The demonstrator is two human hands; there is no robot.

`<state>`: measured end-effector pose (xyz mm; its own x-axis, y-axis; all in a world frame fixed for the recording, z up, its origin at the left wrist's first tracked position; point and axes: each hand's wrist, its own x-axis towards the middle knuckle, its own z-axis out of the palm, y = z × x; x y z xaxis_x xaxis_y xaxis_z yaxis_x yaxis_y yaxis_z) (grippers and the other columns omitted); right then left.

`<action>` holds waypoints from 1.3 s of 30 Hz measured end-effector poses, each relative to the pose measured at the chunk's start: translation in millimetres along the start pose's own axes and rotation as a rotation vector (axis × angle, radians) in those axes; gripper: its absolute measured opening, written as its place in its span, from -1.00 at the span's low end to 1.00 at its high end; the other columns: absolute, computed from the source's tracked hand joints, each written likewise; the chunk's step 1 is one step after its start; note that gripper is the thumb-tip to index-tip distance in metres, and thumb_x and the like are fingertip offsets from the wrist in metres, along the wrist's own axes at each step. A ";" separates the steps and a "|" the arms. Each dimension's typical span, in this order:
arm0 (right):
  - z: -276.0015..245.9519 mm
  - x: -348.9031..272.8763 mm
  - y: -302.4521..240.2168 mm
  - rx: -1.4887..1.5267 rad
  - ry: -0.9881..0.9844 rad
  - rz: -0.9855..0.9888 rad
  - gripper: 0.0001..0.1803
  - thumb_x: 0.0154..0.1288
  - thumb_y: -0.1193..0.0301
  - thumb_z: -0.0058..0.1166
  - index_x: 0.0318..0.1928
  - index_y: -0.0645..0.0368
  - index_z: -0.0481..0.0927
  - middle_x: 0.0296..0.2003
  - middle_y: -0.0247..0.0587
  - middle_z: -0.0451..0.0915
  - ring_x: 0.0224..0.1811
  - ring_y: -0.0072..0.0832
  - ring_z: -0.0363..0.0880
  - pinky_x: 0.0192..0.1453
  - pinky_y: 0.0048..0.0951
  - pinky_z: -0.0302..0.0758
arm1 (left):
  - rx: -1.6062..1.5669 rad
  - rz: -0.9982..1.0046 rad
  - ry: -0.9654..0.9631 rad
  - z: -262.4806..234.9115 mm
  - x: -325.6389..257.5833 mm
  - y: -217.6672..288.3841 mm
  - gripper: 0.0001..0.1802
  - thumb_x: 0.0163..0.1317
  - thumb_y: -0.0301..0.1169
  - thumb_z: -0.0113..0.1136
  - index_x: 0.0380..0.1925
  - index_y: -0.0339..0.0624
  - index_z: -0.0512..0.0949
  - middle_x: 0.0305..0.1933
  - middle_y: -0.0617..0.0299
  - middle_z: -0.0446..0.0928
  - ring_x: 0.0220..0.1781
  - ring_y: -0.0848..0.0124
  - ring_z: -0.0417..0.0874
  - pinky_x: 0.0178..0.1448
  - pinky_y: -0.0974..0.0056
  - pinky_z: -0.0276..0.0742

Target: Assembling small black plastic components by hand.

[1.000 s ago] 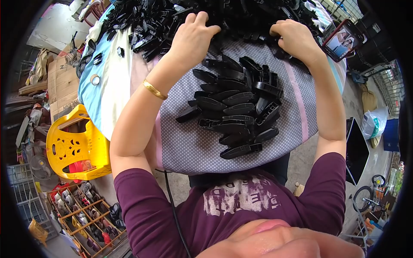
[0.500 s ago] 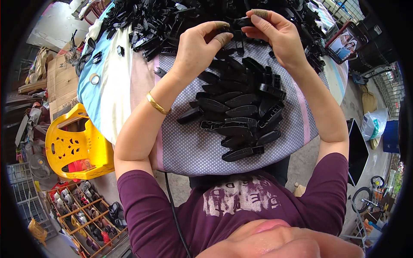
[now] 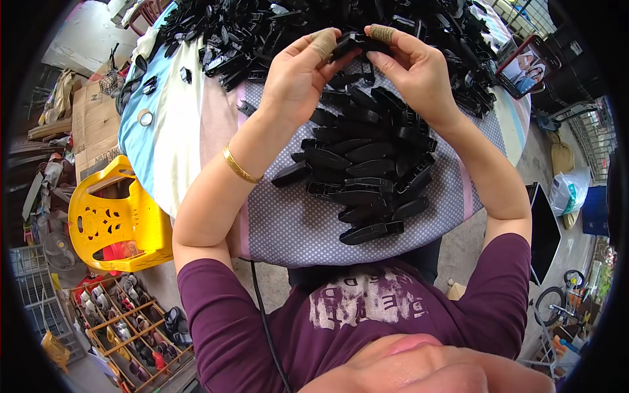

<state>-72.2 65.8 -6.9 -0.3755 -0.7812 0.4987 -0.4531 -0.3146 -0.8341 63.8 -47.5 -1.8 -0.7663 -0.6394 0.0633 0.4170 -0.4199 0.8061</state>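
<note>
A black plastic part (image 3: 350, 43) spans the gap between my two hands, over the far side of the table. My left hand (image 3: 295, 78) is closed on its left end, with a tan wrap on a finger. My right hand (image 3: 419, 75) pinches the right end, and its index finger wears a similar wrap. Whether this is one piece or two pressed together, I cannot tell. Below my hands lies a cluster of long curved black plastic parts (image 3: 363, 154), overlapping on the dotted grey cloth (image 3: 282, 229).
A large heap of small black parts (image 3: 229, 39) covers the far table. A tape roll (image 3: 145, 118) lies at left, and a phone-like screen (image 3: 527, 69) stands at right. Beside the table are a yellow chair (image 3: 147, 226) and a shoe rack (image 3: 131, 334). A black cable (image 3: 265, 321) hangs in front.
My hands were apart, each with a small black piece at the fingertips. Now they have come closer together, and the black part bridges them. The cluster on the cloth looks the same.
</note>
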 end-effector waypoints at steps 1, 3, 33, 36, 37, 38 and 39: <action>-0.8 0.7 1.5 -0.027 -0.013 -0.028 -0.64 0.18 0.60 0.08 0.03 0.33 0.48 -0.12 -0.19 0.58 -0.08 -0.55 0.54 0.08 -0.56 0.46 | -0.001 -0.001 0.000 0.3 -0.3 -2.4 -0.73 0.18 -0.61 0.05 -0.09 -0.40 0.39 -0.19 0.08 0.51 -0.12 0.28 0.59 0.12 0.23 0.53; -1.0 0.9 2.3 -0.052 -0.026 -0.058 -0.64 0.17 0.59 0.09 0.02 0.32 0.49 -0.13 -0.20 0.58 -0.09 -0.57 0.54 0.07 -0.57 0.46 | 0.036 0.052 -0.040 0.9 -2.0 -6.7 -0.71 0.15 -0.62 0.10 -0.09 -0.41 0.41 -0.20 0.12 0.51 -0.14 0.31 0.59 0.13 0.26 0.51; 4.3 3.5 -2.5 -0.451 0.094 -0.283 -0.69 0.00 0.31 0.28 -0.27 0.23 0.59 -0.39 -0.14 0.60 -0.38 -0.37 0.61 -0.25 -0.46 0.52 | 0.302 0.197 -0.046 10.3 -10.1 -2.4 -0.71 0.17 -0.56 0.13 -0.08 -0.38 0.51 -0.18 0.16 0.59 -0.17 0.51 0.58 -0.02 0.49 0.48; -7.8 5.9 0.8 -0.194 -0.196 -0.061 -0.67 0.09 0.31 0.23 -0.19 0.26 0.58 -0.40 -0.21 0.61 -0.40 -0.52 0.56 -0.31 -0.54 0.47 | 0.496 0.258 -0.194 10.4 -9.8 5.6 -0.72 0.20 -0.57 0.07 -0.07 -0.35 0.51 -0.13 0.09 0.57 -0.09 0.45 0.57 0.04 0.43 0.49; -10.1 6.0 -1.2 -0.089 -0.387 0.068 -0.68 0.15 0.37 0.19 -0.13 0.29 0.55 -0.37 -0.27 0.62 -0.37 -0.62 0.55 -0.34 -0.62 0.44 | 0.494 0.258 -0.198 10.0 -10.6 7.3 -0.72 0.20 -0.57 0.07 -0.07 -0.35 0.51 -0.13 0.09 0.57 -0.09 0.45 0.57 0.04 0.43 0.49; -8.3 3.2 -1.5 -0.110 -0.363 0.019 -0.69 0.16 0.34 0.18 -0.15 0.30 0.56 -0.44 -0.24 0.62 -0.45 -0.59 0.54 -0.39 -0.62 0.42 | 0.547 0.260 -0.222 8.8 -11.1 8.9 -0.73 0.20 -0.57 0.08 -0.08 -0.34 0.52 -0.14 0.10 0.58 -0.10 0.45 0.57 0.04 0.43 0.49; -7.0 1.2 -3.9 -0.109 -0.362 0.018 -0.69 0.16 0.34 0.18 -0.15 0.30 0.56 -0.44 -0.24 0.62 -0.45 -0.59 0.54 -0.39 -0.62 0.42 | 0.603 0.263 -0.243 8.6 -12.2 10.6 -0.73 0.19 -0.57 0.09 -0.09 -0.33 0.53 -0.15 0.11 0.59 -0.10 0.45 0.57 0.05 0.43 0.48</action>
<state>-76.5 69.9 -1.5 -0.0829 -0.9324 0.3518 -0.5400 -0.2547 -0.8022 73.4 -38.6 11.0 -0.7943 -0.4788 0.3738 0.3131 0.2047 0.9274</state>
